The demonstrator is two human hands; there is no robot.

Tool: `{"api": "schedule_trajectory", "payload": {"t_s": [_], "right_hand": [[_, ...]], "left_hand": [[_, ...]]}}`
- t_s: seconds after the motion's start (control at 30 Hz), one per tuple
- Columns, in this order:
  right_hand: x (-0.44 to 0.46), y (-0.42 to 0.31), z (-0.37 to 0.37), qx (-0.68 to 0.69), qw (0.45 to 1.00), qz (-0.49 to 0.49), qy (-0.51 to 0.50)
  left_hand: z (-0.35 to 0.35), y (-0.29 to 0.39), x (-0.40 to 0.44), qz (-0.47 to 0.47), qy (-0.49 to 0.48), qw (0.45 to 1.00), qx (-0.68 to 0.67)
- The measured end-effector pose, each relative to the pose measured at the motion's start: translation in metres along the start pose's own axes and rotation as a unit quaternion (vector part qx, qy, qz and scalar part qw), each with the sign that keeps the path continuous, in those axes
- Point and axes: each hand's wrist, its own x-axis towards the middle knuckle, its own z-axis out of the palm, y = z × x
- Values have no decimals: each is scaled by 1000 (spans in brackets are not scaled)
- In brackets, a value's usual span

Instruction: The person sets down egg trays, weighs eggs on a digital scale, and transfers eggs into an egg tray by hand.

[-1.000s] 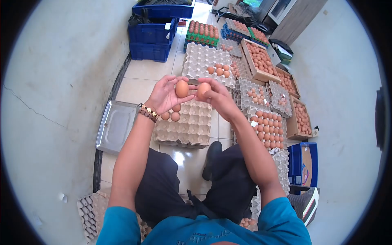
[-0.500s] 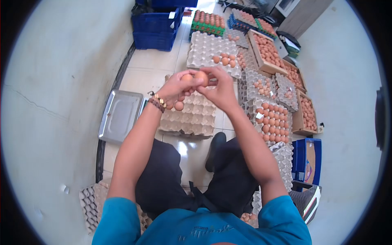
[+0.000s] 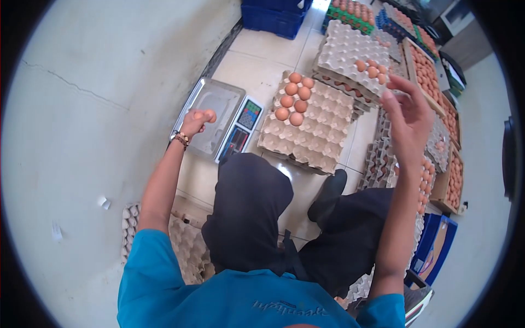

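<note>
My left hand (image 3: 192, 123) is closed around brown eggs (image 3: 211, 116), at least one of them showing plainly at the fingertips. It is over the metal pan (image 3: 216, 98) of a digital scale with a keypad (image 3: 249, 113). To the right of the scale, a stack of cardboard egg trays (image 3: 322, 120) carries several brown eggs (image 3: 296, 118) in its left rows. My right hand (image 3: 407, 117) is raised with fingers apart and nothing visible in it, close to a second tray stack (image 3: 350, 54) with a few eggs (image 3: 372, 71).
Wooden crates full of eggs (image 3: 426, 74) line the right side. Blue crates (image 3: 273, 19) stand at the top by the wall. More egg trays (image 3: 188, 240) lie at my lower left, and a blue bin (image 3: 435, 246) is at the lower right.
My hands were together handling eggs above the near tray stack. Now the left has moved left over the scale with eggs, and the right has moved right and opened. The view has shifted left.
</note>
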Motion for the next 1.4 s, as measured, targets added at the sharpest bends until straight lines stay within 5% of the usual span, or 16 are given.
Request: {"api": "schedule_trajectory", "payload": {"t_s": [0.07,0.17,0.27,0.47,0.63,0.73,0.87,0.9,1.0,1.4], "right_hand": [[-2,-1,-1,5,1000,3,-8],[-3,-2,-3,19,1000,9,-5],[-1,2,-7,-5,1000,26,-9],[4,20,-24,-57,998,33,8],[3,24,-36,-72,996,26,38],[6,31,-38,-52,997,28,40],[8,35,-34,-32,998,40,28],[8,35,-33,-31,998,44,27],[8,38,-31,-27,999,42,17],[10,47,-40,-42,998,49,14]], "left_hand": [[-6,-57,10,-52,61,993,84],[-7,-112,27,1,99,963,250],[1,-102,23,55,89,935,339],[1,-94,23,15,77,932,354],[-16,-92,-18,39,230,931,280],[-21,-103,-43,-78,234,955,163],[-5,-131,-75,-75,110,982,-132],[-3,-131,-76,-64,68,991,-97],[15,-129,-75,144,178,961,154],[28,-119,-51,190,187,920,288]]}}
